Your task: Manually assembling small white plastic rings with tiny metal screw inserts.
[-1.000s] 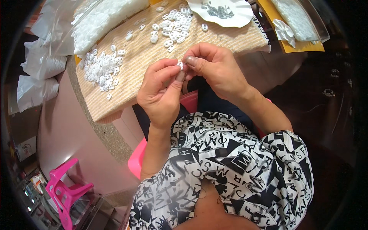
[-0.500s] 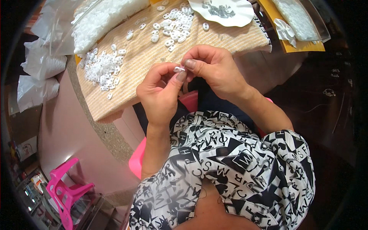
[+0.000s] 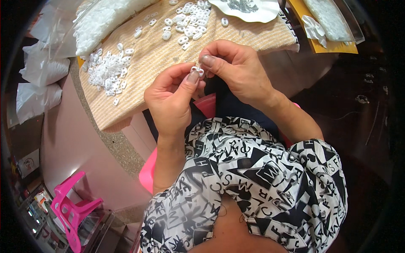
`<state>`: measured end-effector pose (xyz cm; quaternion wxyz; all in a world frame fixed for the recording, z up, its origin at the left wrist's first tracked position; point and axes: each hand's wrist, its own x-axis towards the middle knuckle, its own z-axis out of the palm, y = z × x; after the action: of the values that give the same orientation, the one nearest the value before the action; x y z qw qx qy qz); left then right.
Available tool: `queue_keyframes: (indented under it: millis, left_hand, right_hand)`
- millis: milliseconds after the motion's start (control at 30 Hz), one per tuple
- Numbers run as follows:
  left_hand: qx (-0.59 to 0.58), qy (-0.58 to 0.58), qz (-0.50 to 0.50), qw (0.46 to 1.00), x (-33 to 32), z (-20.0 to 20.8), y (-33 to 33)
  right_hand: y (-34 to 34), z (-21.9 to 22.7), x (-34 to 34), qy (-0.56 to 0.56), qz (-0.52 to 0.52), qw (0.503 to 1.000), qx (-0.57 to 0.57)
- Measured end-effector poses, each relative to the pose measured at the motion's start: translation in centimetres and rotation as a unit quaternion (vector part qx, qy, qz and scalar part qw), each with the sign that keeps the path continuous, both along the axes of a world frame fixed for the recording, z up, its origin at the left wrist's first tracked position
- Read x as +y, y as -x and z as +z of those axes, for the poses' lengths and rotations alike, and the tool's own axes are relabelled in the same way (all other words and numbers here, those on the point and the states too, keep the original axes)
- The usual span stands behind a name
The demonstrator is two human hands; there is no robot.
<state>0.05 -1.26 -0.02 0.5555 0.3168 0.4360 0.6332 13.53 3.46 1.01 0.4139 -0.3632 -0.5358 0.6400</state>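
Holding a small white holed piece (image 3: 196,69) in the left grip (image 3: 172,99), pinched between thumb and forefinger above the near edge of the cloth-covered counter (image 3: 154,61). Right grip (image 3: 239,72) curled just beside that piece; cannot tell whether closed on anything. On the counter's left side, a heap of white pieces (image 3: 107,71); toward the counter's far edge, a looser cluster (image 3: 195,21) and, right of that, a wavy-rimmed white plate (image 3: 255,17) bearing dark bits (image 3: 238,5).
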Motion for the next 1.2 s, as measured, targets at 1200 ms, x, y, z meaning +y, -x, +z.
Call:
queue_keyframes:
  millis: [1200]
  left_hand:
    - [0.153,-0.05,0.031,0.987,-0.43,-0.15,-0.39]
  right_hand:
    - [0.42,-0.2,-0.66,-0.089,-0.014,0.991,-0.098]
